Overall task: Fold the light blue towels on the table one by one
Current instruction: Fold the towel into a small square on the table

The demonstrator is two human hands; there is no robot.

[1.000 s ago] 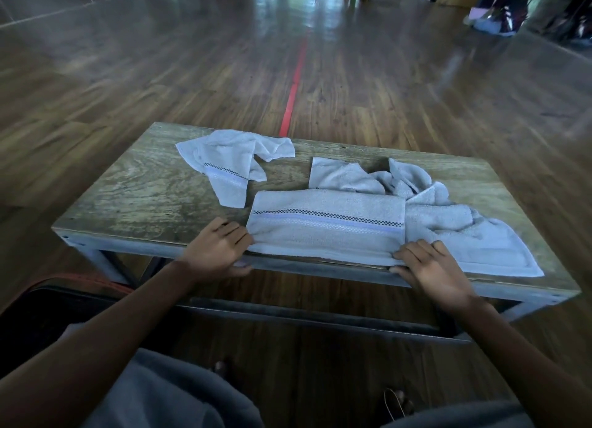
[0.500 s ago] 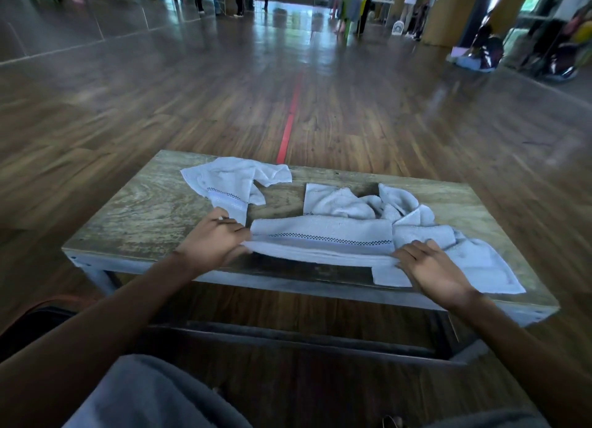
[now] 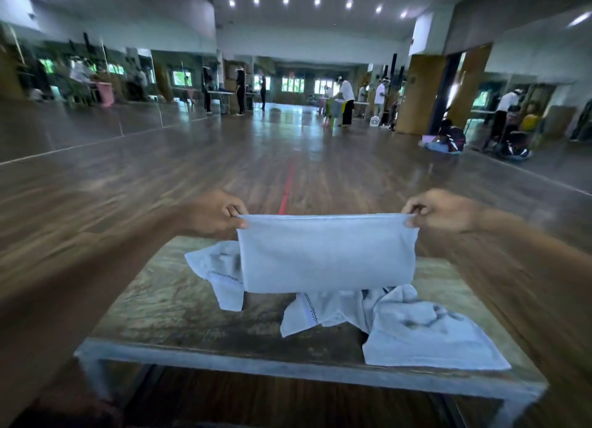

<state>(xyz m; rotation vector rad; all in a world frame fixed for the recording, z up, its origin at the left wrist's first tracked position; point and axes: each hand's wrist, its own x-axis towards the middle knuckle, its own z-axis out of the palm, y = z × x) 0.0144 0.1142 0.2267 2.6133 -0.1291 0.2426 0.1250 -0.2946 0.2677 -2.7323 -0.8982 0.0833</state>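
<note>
A light blue towel (image 3: 326, 254) hangs in the air above the low wooden table (image 3: 192, 312), stretched flat between my hands. My left hand (image 3: 214, 214) pinches its upper left corner and my right hand (image 3: 439, 213) pinches its upper right corner. A crumpled light blue towel (image 3: 221, 274) lies on the table behind and to the left of the held one. Another rumpled towel (image 3: 413, 328) lies at the table's right, reaching the front edge. The held towel hides part of both.
The table's grey metal front rail (image 3: 256, 362) is near me. Wooden floor with a red line (image 3: 287, 187) stretches beyond. People stand at tables far back, and one sits on the floor at the right (image 3: 448, 137). Mirrors line the left wall.
Both hands gripped the folded towel's near corners on the table, then lifted it up and away into the air. My view has tilted upward toward the room.
</note>
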